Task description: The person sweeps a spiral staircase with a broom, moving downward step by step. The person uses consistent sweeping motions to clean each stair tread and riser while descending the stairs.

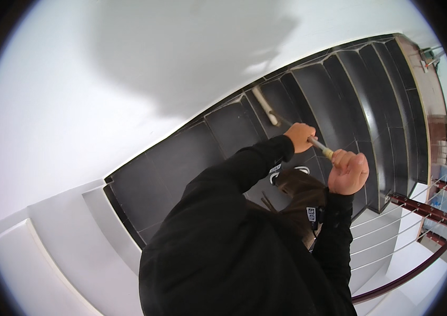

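My left hand (301, 137) grips the metal handle (317, 143) of a long-handled floor-cleaning tool, a mop or broom. Closer to my body, my right hand (348, 172) closes around the upper end of the same handle, just past a pale yellow collar (327, 153). The handle slants down and away to a narrow, pale head (265, 106), which rests on a dark tiled stair tread (276, 94) near the wall. Blur keeps the head's exact kind from being clear. Beneath my hands are my brown trousers and white-edged shoes (302, 170).
Dark tiled stairs (350, 83) with pale edge lines continue to the right. A white wall (148, 79) runs along the far side. Dark landing tiles (172, 166) lie left. At lower right is a railing with thin metal bars (381, 233) and a dark red handrail (409, 278).
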